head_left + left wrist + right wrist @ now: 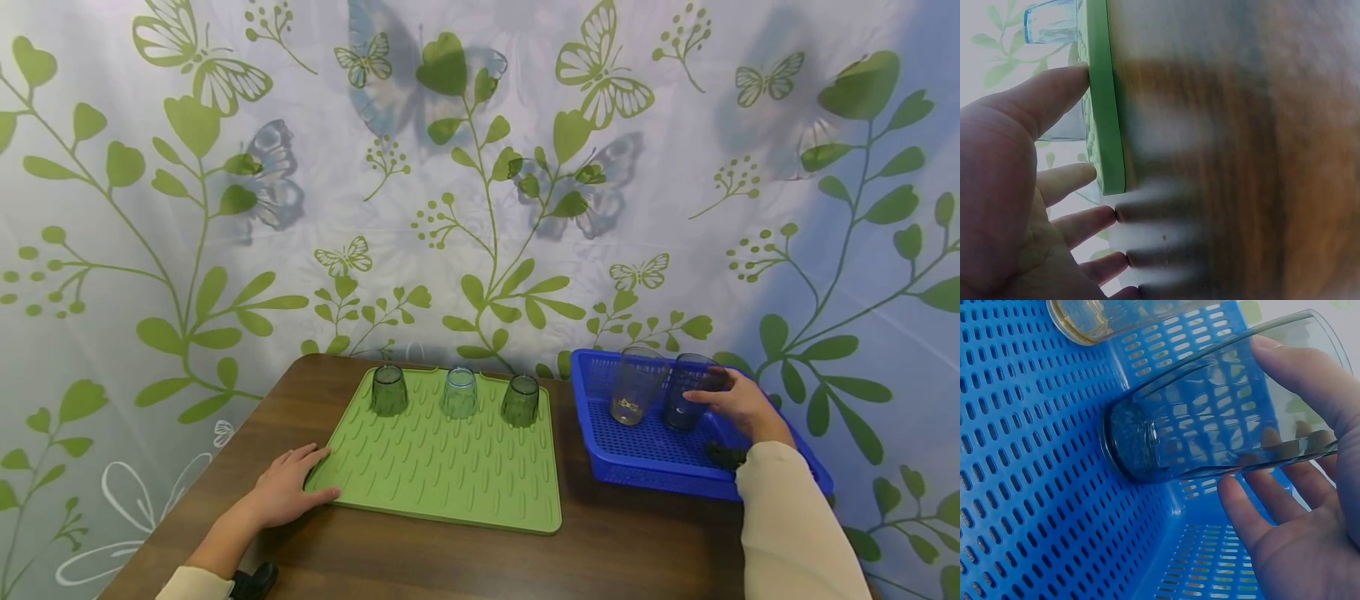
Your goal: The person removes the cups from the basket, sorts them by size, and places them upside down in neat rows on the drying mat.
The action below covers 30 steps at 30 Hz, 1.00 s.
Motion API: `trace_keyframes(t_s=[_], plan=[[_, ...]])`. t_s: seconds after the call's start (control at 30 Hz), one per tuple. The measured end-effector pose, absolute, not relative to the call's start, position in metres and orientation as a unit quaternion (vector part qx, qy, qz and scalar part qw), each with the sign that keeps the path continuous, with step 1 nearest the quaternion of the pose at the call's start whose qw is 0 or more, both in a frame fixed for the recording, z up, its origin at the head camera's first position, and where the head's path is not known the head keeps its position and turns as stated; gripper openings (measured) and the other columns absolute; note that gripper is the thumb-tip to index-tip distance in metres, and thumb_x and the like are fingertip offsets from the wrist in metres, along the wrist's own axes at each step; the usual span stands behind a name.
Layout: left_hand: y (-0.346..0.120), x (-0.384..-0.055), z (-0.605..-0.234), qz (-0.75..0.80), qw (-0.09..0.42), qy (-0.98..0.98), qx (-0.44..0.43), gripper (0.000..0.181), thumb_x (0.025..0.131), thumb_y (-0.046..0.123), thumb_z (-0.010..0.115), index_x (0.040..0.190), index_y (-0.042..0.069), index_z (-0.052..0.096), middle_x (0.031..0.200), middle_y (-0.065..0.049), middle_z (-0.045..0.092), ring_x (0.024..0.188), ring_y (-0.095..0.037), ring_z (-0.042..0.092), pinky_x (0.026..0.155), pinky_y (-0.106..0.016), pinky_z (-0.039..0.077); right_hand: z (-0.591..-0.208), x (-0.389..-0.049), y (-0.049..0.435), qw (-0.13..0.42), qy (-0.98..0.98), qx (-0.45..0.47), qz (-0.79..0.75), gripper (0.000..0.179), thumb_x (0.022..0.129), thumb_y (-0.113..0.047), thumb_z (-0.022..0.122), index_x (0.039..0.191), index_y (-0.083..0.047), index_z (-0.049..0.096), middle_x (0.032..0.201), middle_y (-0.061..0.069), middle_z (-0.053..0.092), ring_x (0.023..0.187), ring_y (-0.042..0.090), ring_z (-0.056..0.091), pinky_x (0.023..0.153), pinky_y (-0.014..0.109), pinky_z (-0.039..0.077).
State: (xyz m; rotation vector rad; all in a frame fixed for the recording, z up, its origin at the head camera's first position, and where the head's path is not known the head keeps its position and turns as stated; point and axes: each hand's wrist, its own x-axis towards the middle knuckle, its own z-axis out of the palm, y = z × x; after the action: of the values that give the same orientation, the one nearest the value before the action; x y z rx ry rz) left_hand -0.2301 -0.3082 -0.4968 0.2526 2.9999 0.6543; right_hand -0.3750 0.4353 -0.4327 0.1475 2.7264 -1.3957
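Over at the basket [652, 474], right side of the tabletop [420, 560]: a tall dark glass [681, 408] inside, mouth up, base on or just above the mesh floor, cannot tell which. Clear glass [633, 390] near it, also in the basket. Likeliest trouble, to my eye: dark glass held high, so its base could swing if raised and knock its neighbour or the basket wall. Smooth sides narrowing downward; a light hold might let it slip. Lesser worry: a shove on the mat [442, 471] could jolt the three small glasses [460, 393] upturned along its far part. Right grip [738, 407]: spread to the width of the dark glass and grasping it toward the rim, thumb on one side, fingers on the other. Left grip [288, 485]: released, nothing held, fingers extended; thumb touches the mat's edge by the near left corner, other fingertips seemingly down on the tabletop.
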Motion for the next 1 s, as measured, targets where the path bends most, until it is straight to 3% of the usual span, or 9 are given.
trace_keyframes(t_s=[0.43, 0.8, 1.0], plan=[[-0.311, -0.23, -0.505, 0.214, -0.002, 0.973, 0.09, 0.086, 0.088, 0.059, 0.073, 0.147, 0.0, 0.052, 0.151, -0.034, 0.043, 0.133, -0.066, 0.037, 0.091, -0.081, 0.039, -0.421, -0.364, 0.429, 0.005, 0.908, 0.035, -0.417, 0.109, 0.091, -0.041, 0.078, 0.163, 0.004, 0.009, 0.159, 0.037, 0.028, 0.14, 0.056, 0.037, 0.109, 0.063, 0.044], [-0.303, -0.229, -0.499, 0.237, -0.012, 0.966, 0.104, 0.082, 0.088, 0.051, 0.077, 0.149, 0.002, 0.05, 0.153, -0.033, 0.041, 0.135, -0.066, 0.035, 0.093, -0.081, 0.038, -0.406, -0.35, 0.423, -0.035, 0.913, 0.019, -0.407, 0.106, 0.092, -0.048, 0.076, 0.161, 0.005, 0.017, 0.154, 0.038, 0.032, 0.131, 0.056, 0.045, 0.103, 0.065, 0.047], [-0.298, -0.229, -0.497, 0.238, -0.034, 0.964, 0.112, 0.08, 0.089, 0.049, 0.077, 0.149, 0.003, 0.051, 0.153, -0.032, 0.043, 0.135, -0.064, 0.037, 0.093, -0.08, 0.039, -0.394, -0.338, 0.414, -0.054, 0.916, 0.017, -0.398, 0.105, 0.091, -0.048, 0.076, 0.162, 0.002, 0.017, 0.156, 0.04, 0.029, 0.138, 0.061, 0.032, 0.102, 0.07, 0.041]])
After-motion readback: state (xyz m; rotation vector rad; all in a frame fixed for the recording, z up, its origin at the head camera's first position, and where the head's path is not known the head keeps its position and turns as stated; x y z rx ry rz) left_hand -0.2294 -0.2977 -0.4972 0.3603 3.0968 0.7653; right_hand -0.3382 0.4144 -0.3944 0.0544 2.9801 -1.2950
